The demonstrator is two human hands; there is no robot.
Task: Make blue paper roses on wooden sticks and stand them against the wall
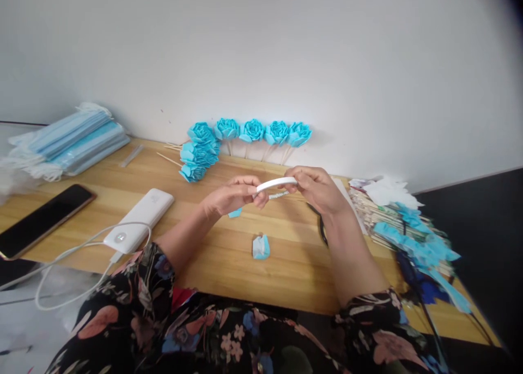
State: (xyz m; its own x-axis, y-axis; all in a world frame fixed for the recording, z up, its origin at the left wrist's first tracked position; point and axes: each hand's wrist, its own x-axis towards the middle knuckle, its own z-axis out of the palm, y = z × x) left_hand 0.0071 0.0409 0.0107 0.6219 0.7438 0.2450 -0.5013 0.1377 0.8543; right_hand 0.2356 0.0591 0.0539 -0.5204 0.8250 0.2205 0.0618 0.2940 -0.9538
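Observation:
Both of my hands hold a thin, curved white ring-like roll (275, 183) above the wooden table (220, 265). My left hand (241, 194) pinches its left end between thumb and fingers. At its right end, my right hand (312, 186) grips it the same way. A narrow twisted white strip (279, 195) shows just under the roll, between the hands. Below them on the table lies a small blue and white folded piece (261, 246). Another small blue piece (235, 213) is partly hidden beneath my left hand.
Several blue paper flowers (252, 130) on sticks stand along the wall. Face masks (77, 137), a phone (44, 219) and a cabled power bank (141, 219) lie left. Sticks (378, 216), blue strips (425, 246) and a dark-handled tool (322, 230) are at right.

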